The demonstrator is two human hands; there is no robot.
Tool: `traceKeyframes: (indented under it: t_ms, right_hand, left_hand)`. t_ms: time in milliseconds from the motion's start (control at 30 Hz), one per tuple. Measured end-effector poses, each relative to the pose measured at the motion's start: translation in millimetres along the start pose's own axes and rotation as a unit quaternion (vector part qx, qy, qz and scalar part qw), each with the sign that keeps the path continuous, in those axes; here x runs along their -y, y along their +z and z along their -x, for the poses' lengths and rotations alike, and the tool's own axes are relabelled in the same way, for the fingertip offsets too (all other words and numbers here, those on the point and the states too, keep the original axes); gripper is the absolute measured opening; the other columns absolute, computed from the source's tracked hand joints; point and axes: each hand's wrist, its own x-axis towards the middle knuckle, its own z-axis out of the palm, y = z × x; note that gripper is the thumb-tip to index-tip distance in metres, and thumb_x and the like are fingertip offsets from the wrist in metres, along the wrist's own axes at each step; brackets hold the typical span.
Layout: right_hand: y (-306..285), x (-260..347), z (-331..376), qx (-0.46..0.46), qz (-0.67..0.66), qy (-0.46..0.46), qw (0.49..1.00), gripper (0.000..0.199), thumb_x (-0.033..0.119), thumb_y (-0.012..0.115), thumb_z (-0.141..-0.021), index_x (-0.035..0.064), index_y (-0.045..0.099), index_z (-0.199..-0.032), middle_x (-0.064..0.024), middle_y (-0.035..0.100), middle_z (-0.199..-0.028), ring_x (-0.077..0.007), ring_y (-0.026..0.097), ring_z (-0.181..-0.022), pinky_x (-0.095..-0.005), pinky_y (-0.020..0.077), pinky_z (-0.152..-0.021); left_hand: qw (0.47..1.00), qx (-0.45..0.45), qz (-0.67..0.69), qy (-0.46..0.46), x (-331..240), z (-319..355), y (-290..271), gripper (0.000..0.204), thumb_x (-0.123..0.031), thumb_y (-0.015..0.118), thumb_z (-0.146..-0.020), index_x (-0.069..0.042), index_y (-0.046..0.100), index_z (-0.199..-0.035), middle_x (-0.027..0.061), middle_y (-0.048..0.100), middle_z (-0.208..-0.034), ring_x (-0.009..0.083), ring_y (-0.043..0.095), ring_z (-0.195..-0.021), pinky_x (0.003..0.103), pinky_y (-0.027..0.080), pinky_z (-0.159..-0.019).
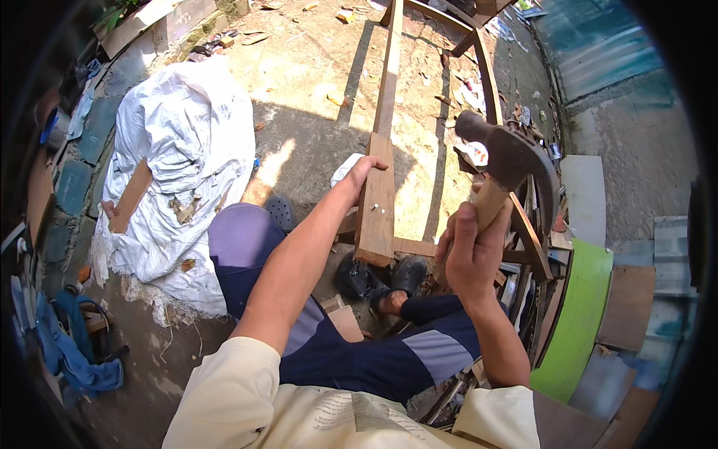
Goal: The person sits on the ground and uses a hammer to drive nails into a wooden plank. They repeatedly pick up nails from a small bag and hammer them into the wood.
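My right hand (476, 251) is wrapped round the wooden handle of a claw hammer (511, 153), which is raised to the right of the work with its dark metal head up. A wooden beam (376, 191) runs away from me, its near end above my feet. My left hand (364, 172) grips this beam from its left side, the thumb over the top face and the other fingers mostly hidden. Nearer to me than that hand, two small nails (376, 208) stick up from the top face. The hammer head is apart from the nails.
The beam belongs to a wooden frame (486, 78) reaching to the far side. On the left a white sheet (176, 127) bears a wood offcut (132, 196). Scrap wood (532, 239) and a green panel (572, 322) crowd the right. Dark clogs (408, 275) are below the beam.
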Motion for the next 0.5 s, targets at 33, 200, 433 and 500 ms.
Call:
traceKeyframes:
  t_ms: [33,200,433,500]
  right_hand:
    - [1.3,-20.5,7.6,0.112,0.133,0.027,0.984,0.036,0.029,0.053,-0.104,-0.0003,0.048,-0.125,-0.0112,0.056,-0.065,-0.0211,0.057,-0.052,-0.0377,0.0445,-0.050]
    - [-3.2,-2.9,-7.9,0.207,0.181,0.097,0.957,0.040,0.034,0.056,-0.102,-0.0013,0.049,-0.121,-0.0208,0.058,-0.065,-0.0345,0.060,-0.057,-0.0473,0.0427,-0.057]
    - [-5.7,-3.8,-9.7,0.237,0.171,0.152,0.944,0.035,0.027,0.057,-0.102,-0.0037,0.054,-0.117,-0.0111,0.059,-0.068,-0.0186,0.057,-0.051,-0.0357,0.0442,-0.049]
    - [-18.4,15.5,-8.7,0.193,0.119,0.125,0.966,0.039,0.029,0.058,-0.101,-0.0047,0.052,-0.120,-0.0159,0.063,-0.072,-0.0247,0.063,-0.057,-0.0401,0.0474,-0.055]
  left_hand:
    - [0.999,0.014,0.016,-0.032,1.9,-0.9,-1.8,0.038,-0.026,0.055,-0.084,0.000,0.056,-0.111,0.0161,0.066,-0.090,0.0286,0.067,-0.078,0.042,0.056,-0.074]
    - [1.000,0.002,0.028,0.008,-5.3,-17.3,-19.7,0.049,-0.033,0.061,-0.079,0.000,0.057,-0.115,0.0173,0.066,-0.097,0.0276,0.065,-0.081,0.042,0.053,-0.075]
    - [0.996,0.069,0.021,-0.047,-8.2,-16.1,-15.4,0.043,-0.032,0.059,-0.080,-0.001,0.060,-0.110,0.0162,0.067,-0.094,0.0291,0.065,-0.077,0.044,0.054,-0.073]
    - [0.998,0.053,0.025,0.018,-8.2,-10.2,-11.9,0.043,-0.032,0.059,-0.080,-0.001,0.060,-0.109,0.0163,0.067,-0.094,0.0298,0.065,-0.077,0.045,0.054,-0.074]
